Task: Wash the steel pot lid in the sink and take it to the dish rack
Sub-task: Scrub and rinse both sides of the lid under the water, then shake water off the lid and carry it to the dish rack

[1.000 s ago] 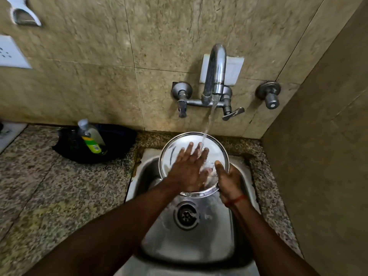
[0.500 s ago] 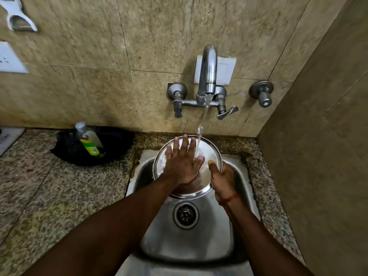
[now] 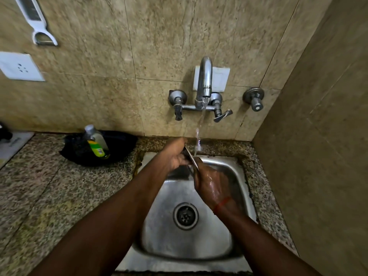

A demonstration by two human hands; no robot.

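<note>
Tiled wall upper frame, tap [image 3: 204,82] running, sink [image 3: 242,176] centre, lid [image 3: 191,159] edge-on, gripped between left hand [image 3: 174,155] and right hand [image 3: 212,185].

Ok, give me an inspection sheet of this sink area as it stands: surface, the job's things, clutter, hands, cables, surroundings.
Surface: speckled granite counter around a steel sink; basin holds no dishes, drain uncovered.
Job's things: steel pot lid held edge-on over the back of the sink; tap running, stream falling just right of the lid. No dish rack in view.
Clutter: soap bottle standing in a black bowl on the counter, left of the sink.
Hands: left hand and right hand both grip the lid; right hand wet.
Cables: nothing seen.
Surroundings: tiled wall with a socket plate, a hanging peeler and a separate valve.
</note>
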